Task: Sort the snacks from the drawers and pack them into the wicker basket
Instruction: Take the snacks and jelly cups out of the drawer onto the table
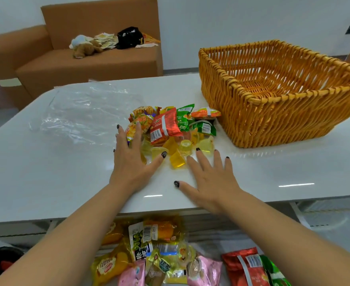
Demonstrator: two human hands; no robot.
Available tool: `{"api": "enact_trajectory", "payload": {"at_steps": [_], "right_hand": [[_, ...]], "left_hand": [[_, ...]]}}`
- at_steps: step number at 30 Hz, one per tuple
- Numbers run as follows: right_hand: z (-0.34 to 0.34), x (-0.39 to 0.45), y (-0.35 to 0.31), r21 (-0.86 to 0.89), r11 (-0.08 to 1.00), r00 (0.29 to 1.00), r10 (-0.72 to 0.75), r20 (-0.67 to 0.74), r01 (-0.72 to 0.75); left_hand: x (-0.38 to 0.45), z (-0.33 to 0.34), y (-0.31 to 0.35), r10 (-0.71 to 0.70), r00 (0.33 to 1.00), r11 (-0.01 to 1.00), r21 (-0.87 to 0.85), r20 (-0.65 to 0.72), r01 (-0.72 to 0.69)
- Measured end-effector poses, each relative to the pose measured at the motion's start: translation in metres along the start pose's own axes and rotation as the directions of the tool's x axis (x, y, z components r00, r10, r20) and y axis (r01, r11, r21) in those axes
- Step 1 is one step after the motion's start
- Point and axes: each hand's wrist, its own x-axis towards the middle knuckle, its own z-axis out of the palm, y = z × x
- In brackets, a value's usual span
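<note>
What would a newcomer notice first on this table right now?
Probably the big orange wicker basket at the table's far right, showing no snacks inside. Next, the heap of bright foil snack packets and yellow jelly cups mid-table just left of it, with the left hand spread flat on the heap's left edge and the right hand spread flat on the white tabletop at its near edge.

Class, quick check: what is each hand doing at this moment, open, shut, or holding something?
Left hand: open, fingers straight, resting on the snack pile.
Right hand: open, fingers spread flat on the table, holding nothing.
</note>
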Motion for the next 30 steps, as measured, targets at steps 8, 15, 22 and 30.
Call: {"api": "enact_trajectory", "payload": {"at_steps": [8, 15, 22, 30], "right_hand": [[0.000, -0.023, -0.008, 0.005, 0.999, 0.988, 0.035, -0.153, -0.035], [0.005, -0.105, 0.017, -0.169, 0.975, 0.977, -0.167, -0.135, 0.143], [0.027, -0.144, 0.011, 0.101, 0.972, 0.974, -0.218, 0.058, 0.211], [0.076, -0.093, -0.039, 0.133, 0.927, 0.920, -0.366, 0.139, 0.349]], "left_hand": [[-0.009, -0.002, 0.005, 0.011, 0.997, 0.999, -0.037, -0.079, -0.014], [-0.055, -0.015, 0.006, 0.102, 0.993, 0.994, 0.020, 0.052, -0.104], [-0.134, -0.060, -0.026, 0.398, 0.868, 0.833, 0.279, 0.298, -0.478], [-0.147, -0.048, -0.016, 0.667, 0.650, 0.629, 0.190, 0.365, -0.753]]}}
